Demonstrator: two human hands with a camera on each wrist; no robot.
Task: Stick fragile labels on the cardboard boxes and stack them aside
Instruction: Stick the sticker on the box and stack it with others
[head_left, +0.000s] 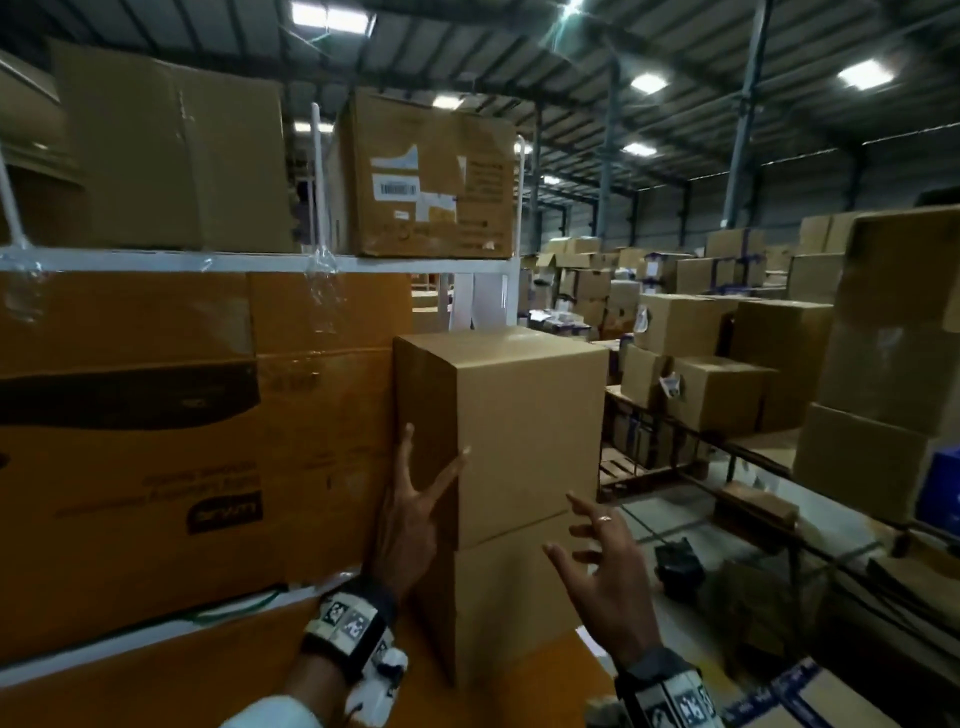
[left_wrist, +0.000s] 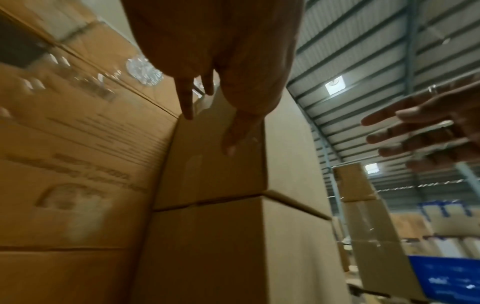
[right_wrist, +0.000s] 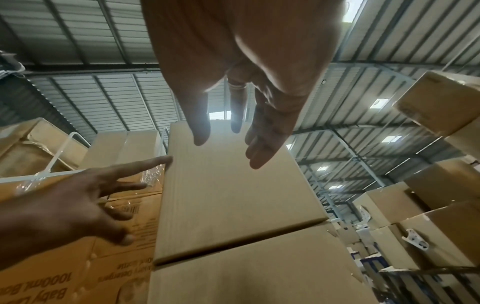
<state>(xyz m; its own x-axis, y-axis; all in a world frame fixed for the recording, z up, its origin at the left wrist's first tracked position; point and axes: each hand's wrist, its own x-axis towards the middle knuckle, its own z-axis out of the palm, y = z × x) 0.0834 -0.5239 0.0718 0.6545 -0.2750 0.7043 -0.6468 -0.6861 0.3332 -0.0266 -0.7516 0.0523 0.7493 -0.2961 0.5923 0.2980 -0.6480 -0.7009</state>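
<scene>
Both hands, left (head_left: 410, 525) and right (head_left: 602, 566), are hovering with fingers spread, gripping nothing, beside the upper plain brown cardboard box (head_left: 519, 431), which could topple if nudged.

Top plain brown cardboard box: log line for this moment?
top plain brown cardboard box: stacked on lower box | left hand: open, fingers touching | right hand: open

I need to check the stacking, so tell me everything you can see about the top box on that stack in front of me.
The top box is plain tan cardboard, closed and upright, with no label visible on the faces shown. It sits on a matching lower box, slightly offset so a seam shows between them, close beside the large printed cartons on the left. The left hand lies spread at its near corner; the right hand hovers open, apparently clear of it.
</scene>
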